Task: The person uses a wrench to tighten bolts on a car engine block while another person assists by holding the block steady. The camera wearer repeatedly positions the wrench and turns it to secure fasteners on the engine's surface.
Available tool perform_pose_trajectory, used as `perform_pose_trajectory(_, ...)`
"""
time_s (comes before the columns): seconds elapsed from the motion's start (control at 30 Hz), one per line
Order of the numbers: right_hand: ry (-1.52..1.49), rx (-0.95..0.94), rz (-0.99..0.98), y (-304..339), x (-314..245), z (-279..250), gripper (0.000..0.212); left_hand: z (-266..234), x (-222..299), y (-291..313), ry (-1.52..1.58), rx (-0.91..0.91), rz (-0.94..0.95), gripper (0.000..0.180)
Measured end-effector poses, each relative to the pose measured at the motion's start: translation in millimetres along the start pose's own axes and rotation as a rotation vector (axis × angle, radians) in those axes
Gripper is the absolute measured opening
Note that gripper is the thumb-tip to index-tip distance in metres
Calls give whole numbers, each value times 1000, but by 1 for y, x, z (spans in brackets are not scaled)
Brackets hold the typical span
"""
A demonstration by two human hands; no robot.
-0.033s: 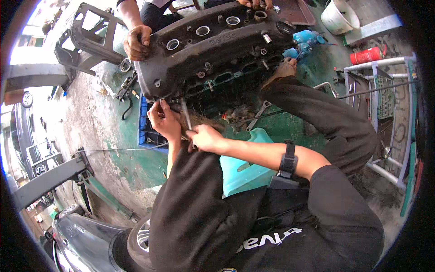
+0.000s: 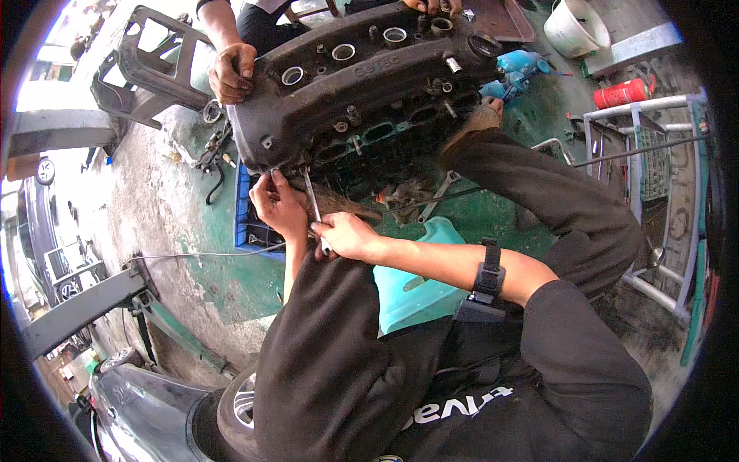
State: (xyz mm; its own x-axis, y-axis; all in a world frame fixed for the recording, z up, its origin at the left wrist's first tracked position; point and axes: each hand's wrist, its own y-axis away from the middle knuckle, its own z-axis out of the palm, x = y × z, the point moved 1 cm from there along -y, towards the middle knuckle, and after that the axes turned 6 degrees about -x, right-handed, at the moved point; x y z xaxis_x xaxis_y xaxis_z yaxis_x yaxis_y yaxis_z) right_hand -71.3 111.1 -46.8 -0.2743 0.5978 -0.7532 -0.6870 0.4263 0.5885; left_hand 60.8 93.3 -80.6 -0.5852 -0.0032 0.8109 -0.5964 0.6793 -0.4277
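A dark engine (image 2: 362, 77) with a black valve cover stands in front of me. My right hand (image 2: 348, 236) is closed around a silver wrench (image 2: 313, 196). The wrench's far end reaches the near left corner of the engine, where the exact contact is hard to see. Beside it, my left hand (image 2: 279, 206) has its fingertips pinched together against the engine's lower edge. What they hold, if anything, is hidden. Across from me, another person's hand (image 2: 233, 73) rests on the left end of the cover, and that person's other hand (image 2: 435, 8) is at its far edge.
Under the engine's left end is a blue crate (image 2: 243, 208). A loose wrench (image 2: 440, 196) lies on the green floor near a turquoise plastic stool (image 2: 416, 289). To the right are a metal rack (image 2: 639, 177), a red extinguisher (image 2: 622, 94) and a white bucket (image 2: 577, 29). A grey stool (image 2: 154, 58) stands far left.
The wrench has tilted slightly, its far end shifting a little left, and it looks sharper now. My left hand and the other person's hands stay in place.
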Motion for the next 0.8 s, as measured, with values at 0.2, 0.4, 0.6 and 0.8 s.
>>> perform_pose_trajectory(0.2,111,96,-196,36,1,-55,25,1,-4,0,6,-2,-42,19)
perform_pose_trajectory(0.4,404,366,-254,75,-42,-147,23,-2,-5,0,-23,-25,-46,19)
perform_pose_trajectory(0.6,332,304,-201,80,-84,-186,24,-1,-1,0,-15,-10,-38,19)
perform_pose_trajectory(0.8,144,199,-41,78,-98,-197,25,-1,0,-1,2,-5,-21,18)
